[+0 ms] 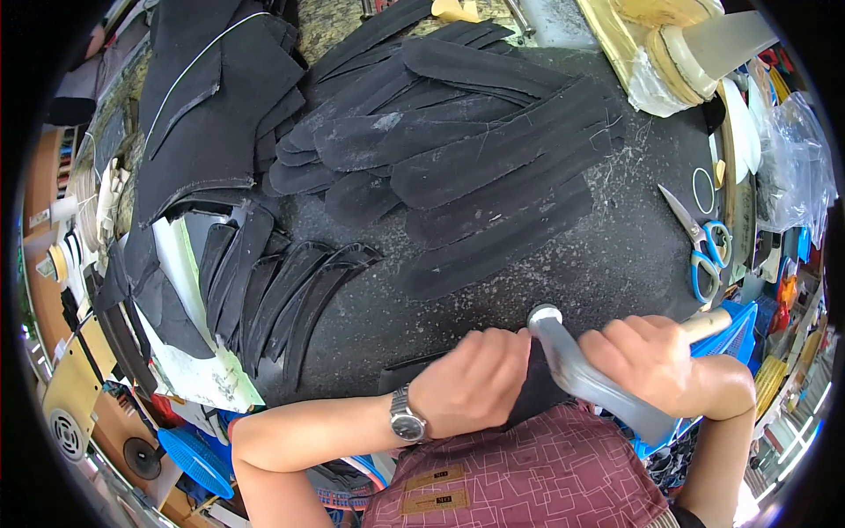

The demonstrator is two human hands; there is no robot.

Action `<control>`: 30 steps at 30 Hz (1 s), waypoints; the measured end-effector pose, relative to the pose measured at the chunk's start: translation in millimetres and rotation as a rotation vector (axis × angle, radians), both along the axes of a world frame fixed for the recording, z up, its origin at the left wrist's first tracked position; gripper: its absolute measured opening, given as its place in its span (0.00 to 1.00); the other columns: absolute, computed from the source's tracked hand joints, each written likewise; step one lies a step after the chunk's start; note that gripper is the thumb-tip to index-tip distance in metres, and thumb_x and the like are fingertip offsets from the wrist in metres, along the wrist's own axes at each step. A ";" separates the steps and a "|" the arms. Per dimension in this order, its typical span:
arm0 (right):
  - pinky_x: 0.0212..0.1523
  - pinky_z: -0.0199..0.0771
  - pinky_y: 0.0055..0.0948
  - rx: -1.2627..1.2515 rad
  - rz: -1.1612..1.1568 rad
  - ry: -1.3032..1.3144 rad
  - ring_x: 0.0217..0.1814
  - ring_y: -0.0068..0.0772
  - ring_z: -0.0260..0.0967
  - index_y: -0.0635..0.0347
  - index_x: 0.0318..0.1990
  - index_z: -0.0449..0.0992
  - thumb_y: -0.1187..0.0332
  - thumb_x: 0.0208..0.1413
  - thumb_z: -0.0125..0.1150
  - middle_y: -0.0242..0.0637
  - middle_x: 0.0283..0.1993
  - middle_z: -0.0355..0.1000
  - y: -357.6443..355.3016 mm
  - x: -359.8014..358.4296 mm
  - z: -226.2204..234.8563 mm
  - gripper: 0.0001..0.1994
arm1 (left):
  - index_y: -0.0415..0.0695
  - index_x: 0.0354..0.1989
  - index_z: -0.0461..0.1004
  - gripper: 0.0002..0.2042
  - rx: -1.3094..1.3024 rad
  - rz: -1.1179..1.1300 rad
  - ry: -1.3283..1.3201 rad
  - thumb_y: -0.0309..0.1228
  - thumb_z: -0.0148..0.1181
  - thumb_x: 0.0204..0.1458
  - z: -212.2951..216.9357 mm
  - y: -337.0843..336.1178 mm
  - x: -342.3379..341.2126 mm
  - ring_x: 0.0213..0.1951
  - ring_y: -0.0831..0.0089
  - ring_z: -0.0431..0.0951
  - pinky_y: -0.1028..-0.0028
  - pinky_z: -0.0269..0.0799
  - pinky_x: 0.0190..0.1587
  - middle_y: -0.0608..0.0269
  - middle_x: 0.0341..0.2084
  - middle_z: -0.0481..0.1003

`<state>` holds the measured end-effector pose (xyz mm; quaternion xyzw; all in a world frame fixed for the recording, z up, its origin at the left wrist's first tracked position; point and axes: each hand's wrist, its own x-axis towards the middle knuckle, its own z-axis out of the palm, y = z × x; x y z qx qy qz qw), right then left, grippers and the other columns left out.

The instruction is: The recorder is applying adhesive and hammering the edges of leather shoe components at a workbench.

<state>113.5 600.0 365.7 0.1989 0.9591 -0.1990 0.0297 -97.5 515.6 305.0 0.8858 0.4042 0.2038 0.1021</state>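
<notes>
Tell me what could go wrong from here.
The hammer in the right hand has its round end right by the left hand; a slip might strike or pinch it. The scissors lie loose near the right side of the table, so the right arm might knock them.

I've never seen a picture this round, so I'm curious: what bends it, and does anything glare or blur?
In the head view, the fisheye lens curves edges near the dark rim; also in the head view, the clear plastic bag shows highlights, and the hammer looks slightly soft, perhaps from motion, while the scissors look crisp.
</notes>
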 end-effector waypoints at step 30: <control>0.13 0.61 0.22 -0.014 -0.008 0.037 0.16 0.21 0.59 0.61 0.33 0.68 0.66 0.36 0.55 0.28 0.20 0.54 -4.6 -4.9 -6.1 0.13 | 0.32 0.34 0.76 0.16 0.052 -0.058 0.125 0.25 0.57 0.33 3.3 -5.6 -11.6 0.27 0.71 0.72 0.78 0.70 0.27 0.57 0.25 0.72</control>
